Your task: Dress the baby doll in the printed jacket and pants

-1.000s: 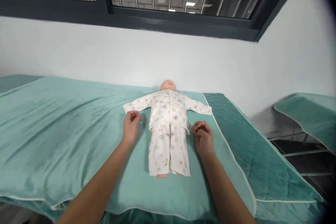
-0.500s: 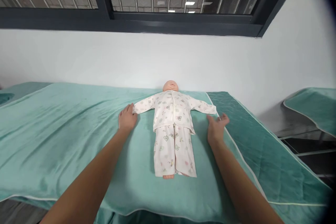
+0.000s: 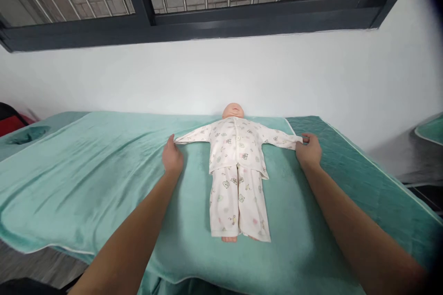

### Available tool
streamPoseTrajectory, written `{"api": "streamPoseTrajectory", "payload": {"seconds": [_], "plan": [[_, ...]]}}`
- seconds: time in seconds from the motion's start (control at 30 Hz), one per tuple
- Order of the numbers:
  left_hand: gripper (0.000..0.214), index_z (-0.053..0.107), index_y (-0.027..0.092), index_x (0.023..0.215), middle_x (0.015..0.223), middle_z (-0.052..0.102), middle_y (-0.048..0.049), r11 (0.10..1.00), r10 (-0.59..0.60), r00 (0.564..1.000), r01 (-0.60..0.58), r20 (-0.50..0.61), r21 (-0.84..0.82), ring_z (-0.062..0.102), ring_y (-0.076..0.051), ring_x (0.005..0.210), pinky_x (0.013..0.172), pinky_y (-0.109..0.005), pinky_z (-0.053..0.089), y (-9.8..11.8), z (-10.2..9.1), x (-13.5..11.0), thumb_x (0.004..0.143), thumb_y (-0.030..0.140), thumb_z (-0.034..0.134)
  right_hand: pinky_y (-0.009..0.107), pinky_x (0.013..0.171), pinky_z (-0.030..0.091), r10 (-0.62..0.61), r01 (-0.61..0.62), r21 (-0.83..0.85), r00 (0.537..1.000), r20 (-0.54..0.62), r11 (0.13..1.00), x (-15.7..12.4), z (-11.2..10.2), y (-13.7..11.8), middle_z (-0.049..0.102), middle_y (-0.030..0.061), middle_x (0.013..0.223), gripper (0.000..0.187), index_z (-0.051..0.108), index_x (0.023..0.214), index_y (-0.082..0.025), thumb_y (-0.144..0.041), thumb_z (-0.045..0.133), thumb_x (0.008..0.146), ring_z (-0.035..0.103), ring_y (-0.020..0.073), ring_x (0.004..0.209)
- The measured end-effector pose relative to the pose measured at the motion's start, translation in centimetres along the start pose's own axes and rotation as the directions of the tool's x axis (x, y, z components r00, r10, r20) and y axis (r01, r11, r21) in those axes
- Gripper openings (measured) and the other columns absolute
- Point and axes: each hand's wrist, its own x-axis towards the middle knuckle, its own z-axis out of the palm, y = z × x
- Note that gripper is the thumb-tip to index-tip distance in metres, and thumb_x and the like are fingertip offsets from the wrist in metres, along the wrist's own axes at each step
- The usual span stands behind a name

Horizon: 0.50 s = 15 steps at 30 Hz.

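Note:
A baby doll [image 3: 233, 110] lies on its back on a green sheet, its head by the wall and its feet toward me. It wears a white printed pajama top [image 3: 226, 143] and matching pajama pants [image 3: 224, 203]; bare toes show below one hem. Both sleeves are stretched out sideways. My left hand [image 3: 172, 156] is closed on the cuff of the sleeve at left. At right, my right hand [image 3: 309, 151] pinches the end of the other sleeve, pulled out straight.
The green sheet [image 3: 104, 179] has wrinkles on the left and covers a bed against a white wall [image 3: 194, 73]. A darker quilted pad [image 3: 360, 184] extends to the right. Above is a dark window frame [image 3: 242, 20] with bars behind. A red and black item [image 3: 12, 122] sits far left.
My right hand has moved to the right sleeve's end and closed on it. The left sleeve now looks pulled thin and taut at its cuff. The camera view has tilted and shifted.

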Motion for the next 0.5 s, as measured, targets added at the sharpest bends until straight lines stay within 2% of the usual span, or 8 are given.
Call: {"api": "streamPoseTrajectory", "payload": {"seconds": [0.1, 0.2, 0.4, 0.5], "plan": [[0.050, 0.053, 0.013, 0.138, 0.121, 0.067, -0.0151, 1.000, -0.009, 1.000, 0.010, -0.020, 0.020, 0.059, -0.030, 0.116, 0.100, -0.044, 0.045, -0.03, -0.06, 0.18, 0.093, 0.016, 0.031, 0.036, 0.087, 0.045, -0.032, 0.034, 0.033, 0.998, -0.052, 0.999, 0.48, -0.13, 0.28, 0.068, 0.0124, 0.107, 0.043, 0.064, 0.116, -0.015, -0.012, 0.049, 0.076, 0.061, 0.0232, 0.094], [0.044, 0.061, 0.015, 0.126, 0.118, 0.067, -0.0120, 0.999, -0.002, 1.000, 0.003, -0.030, 0.035, 0.059, -0.026, 0.114, 0.099, -0.039, 0.045, 0.05, -0.02, 0.41, 0.092, 0.017, 0.033, 0.033, 0.088, 0.044, -0.046, 0.050, 0.050, 0.996, -0.083, 0.997, 0.49, -0.28, 0.28, 0.067, 0.0143, 0.112, 0.043, 0.064, 0.116, -0.013, -0.012, 0.045, 0.078, 0.060, 0.0212, 0.096], [0.037, 0.064, 0.019, 0.117, 0.104, 0.070, -0.0108, 0.995, -0.015, 1.000, 0.016, -0.009, 0.100, 0.061, -0.027, 0.102, 0.091, -0.039, 0.046, 0.55, 0.19, 0.65, 0.094, 0.036, 0.041, 0.036, 0.086, 0.045, 0.013, -0.015, -0.027, 0.998, -0.063, 1.000, 0.05, -0.23, -0.06, 0.067, 0.0094, 0.103, 0.040, 0.065, 0.110, -0.016, -0.014, 0.050, 0.073, 0.059, 0.0217, 0.088], [0.038, 0.063, 0.016, 0.118, 0.105, 0.069, -0.0131, 0.988, -0.018, 0.999, 0.022, -0.030, 0.151, 0.059, -0.029, 0.107, 0.096, -0.041, 0.043, 0.74, 0.35, 0.73, 0.092, 0.037, 0.044, 0.038, 0.087, 0.045, 0.017, -0.020, -0.067, 0.999, -0.042, 0.998, -0.22, -0.30, -0.47, 0.065, 0.0106, 0.107, 0.038, 0.065, 0.108, -0.017, -0.016, 0.053, 0.072, 0.059, 0.0238, 0.092]]}}
